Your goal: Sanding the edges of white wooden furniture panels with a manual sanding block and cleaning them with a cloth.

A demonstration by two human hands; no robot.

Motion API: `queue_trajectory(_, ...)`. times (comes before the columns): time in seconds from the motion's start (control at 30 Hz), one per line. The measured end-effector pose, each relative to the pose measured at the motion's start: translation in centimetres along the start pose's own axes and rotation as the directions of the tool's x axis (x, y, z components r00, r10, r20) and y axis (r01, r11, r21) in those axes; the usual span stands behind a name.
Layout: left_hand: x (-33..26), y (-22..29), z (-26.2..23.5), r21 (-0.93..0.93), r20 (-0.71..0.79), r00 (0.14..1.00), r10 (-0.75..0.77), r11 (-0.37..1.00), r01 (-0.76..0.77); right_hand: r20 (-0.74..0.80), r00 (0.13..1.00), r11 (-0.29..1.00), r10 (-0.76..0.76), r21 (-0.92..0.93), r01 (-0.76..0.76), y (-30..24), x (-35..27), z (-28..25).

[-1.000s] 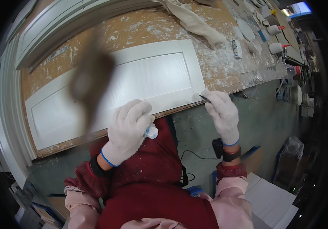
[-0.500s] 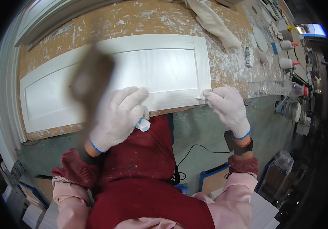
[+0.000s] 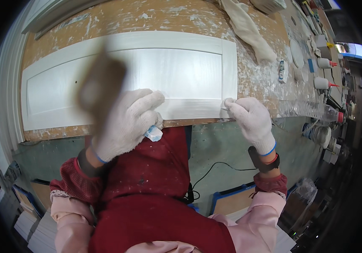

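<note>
Closed around a white-and-blue lump [image 3: 154, 134], the gloved left hand [image 3: 134, 119] has its other fingers laid over the near side of a white framed panel [image 3: 185, 74]. At the panel's right near corner, the gloved right hand [image 3: 252, 118] pinches a thin tool [image 3: 225, 109]; only a sliver of it shows.

Containers sit toward the right end of the workbench [image 3: 254, 86]: two white squeeze bottles [image 3: 322, 83] lie with their red tips pointing right, contents hidden by opaque walls. Along the near edge, close to the right near corner, a clear bottle [image 3: 311, 109] lies on its side, red cap to the right; whether it holds anything I cannot tell.

Face up, the panel lies along the workbench's near edge, toward the left near corner. Its long axis runs left to right, roughly parallel to that edge. An out-of-focus dark shape [image 3: 103, 82] hides part of it.
</note>
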State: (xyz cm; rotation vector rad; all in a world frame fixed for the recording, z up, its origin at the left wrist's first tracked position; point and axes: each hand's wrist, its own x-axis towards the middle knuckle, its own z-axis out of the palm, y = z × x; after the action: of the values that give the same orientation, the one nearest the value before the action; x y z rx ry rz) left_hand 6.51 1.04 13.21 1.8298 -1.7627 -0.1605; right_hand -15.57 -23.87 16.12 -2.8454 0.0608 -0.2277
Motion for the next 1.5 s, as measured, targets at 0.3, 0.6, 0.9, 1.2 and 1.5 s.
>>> queue_trajectory(0.3,-0.3,-0.4,0.6,0.008,-0.061,0.998,0.014,1.000,-0.013,0.075,0.995,0.998,-0.065,-0.014,0.066,0.7,-0.1,0.0)
queue_trajectory(0.6,-0.2,-0.3,0.6,0.030,-0.120,0.992,0.041,0.999,-0.038,0.114,0.988,0.995,-0.099,0.031,0.096,0.7,0.3,-0.4)
queue_trajectory(0.9,-0.1,-0.3,0.8,0.029,-0.138,0.989,0.058,0.998,-0.054,0.055,0.998,0.996,-0.028,0.082,0.023,1.1,-0.5,0.6)
queue_trajectory(1.2,-0.2,-0.3,0.6,0.018,-0.129,0.991,0.042,0.999,-0.040,0.125,0.983,0.986,-0.131,0.123,0.116,0.8,0.8,-0.6)
queue_trajectory(1.5,-0.2,-0.4,0.5,-0.017,-0.100,0.994,0.038,0.999,-0.040,0.070,0.994,0.988,-0.087,0.133,0.077,0.7,0.5,-0.3)
